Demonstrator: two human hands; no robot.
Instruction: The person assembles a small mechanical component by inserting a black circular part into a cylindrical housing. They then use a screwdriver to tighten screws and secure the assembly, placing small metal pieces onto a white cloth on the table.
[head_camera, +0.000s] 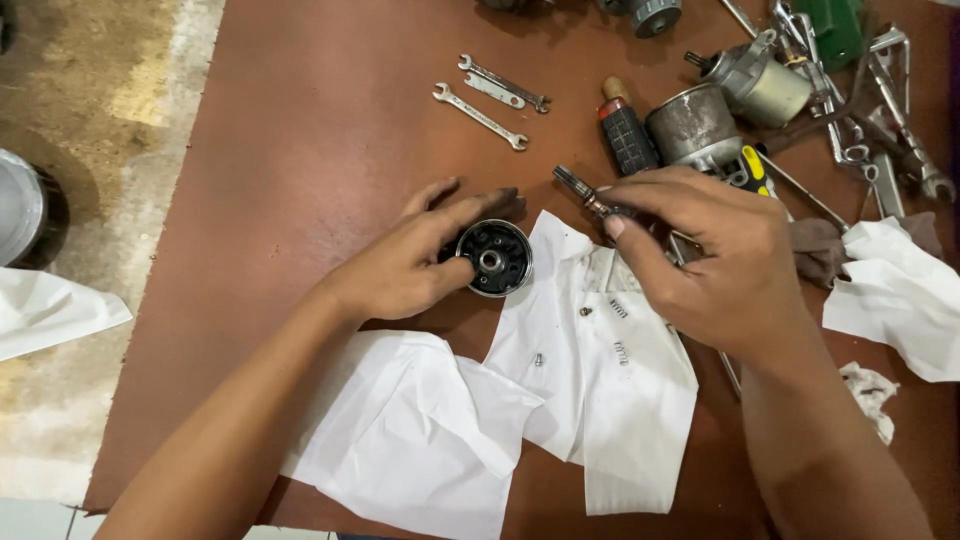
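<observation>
Round black metal-rimmed gear housing (494, 258), shiny hub at centre, clamped in left hand (405, 265); slim grooved steel shaft (585, 195) pinched by right hand (700, 255), over white paper (590, 400).

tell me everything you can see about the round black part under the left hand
The round part is a shallow disc with a shiny metal rim, a black inner face with small recesses and a pale metal hub at the middle. It lies flat, open face up, on the brown table, at the white paper's edge. The left hand grips its left side.
</observation>
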